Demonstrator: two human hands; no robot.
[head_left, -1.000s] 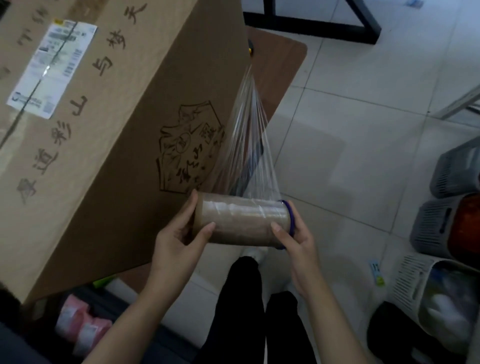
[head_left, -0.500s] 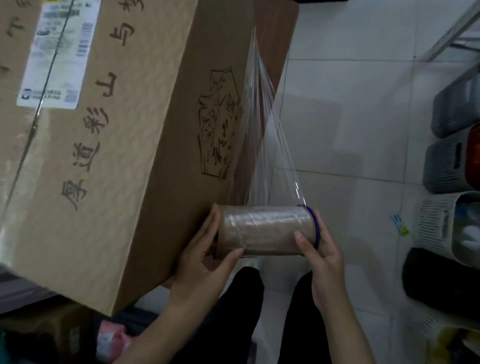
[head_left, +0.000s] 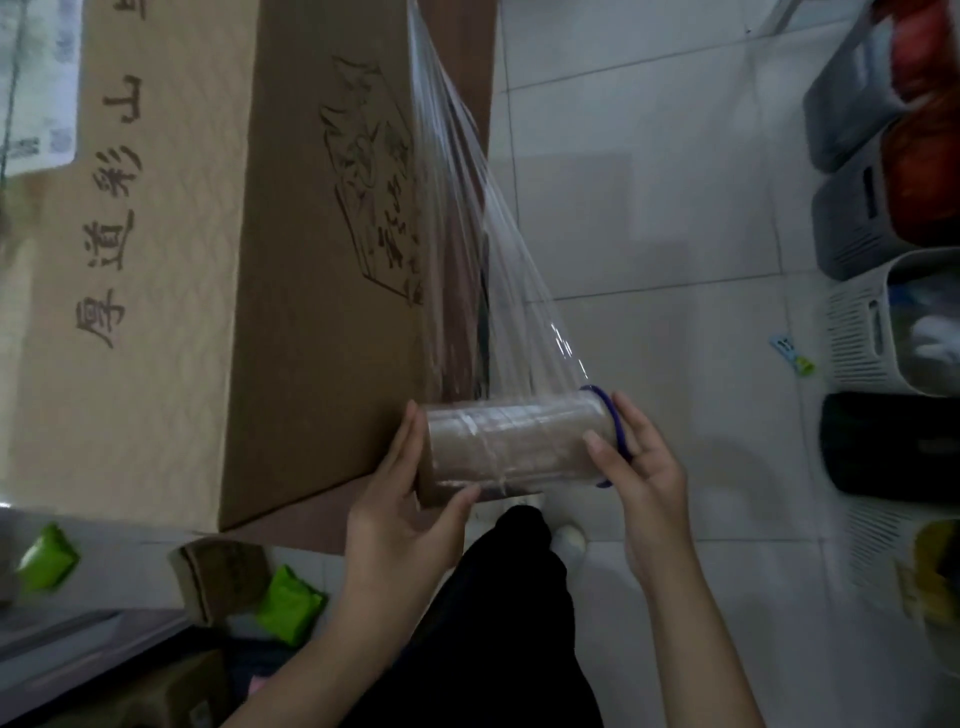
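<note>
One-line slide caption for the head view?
Left hand and right hand grip a stretch-film roll, clear film running up to a cardboard box.

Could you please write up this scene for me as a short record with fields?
Work: wrapping the cardboard box in clear film
Left hand: holds the roll at its left end
Right hand: holds its right end, by the blue ring
Film state: stretched from roll up along the box's edge
Floor, right: slotted baskets
Floor, left: green packets

A brown stretch-film roll (head_left: 511, 447) lies level, its clear film (head_left: 467, 218) stretched taut to the cardboard box (head_left: 208, 260).
</note>
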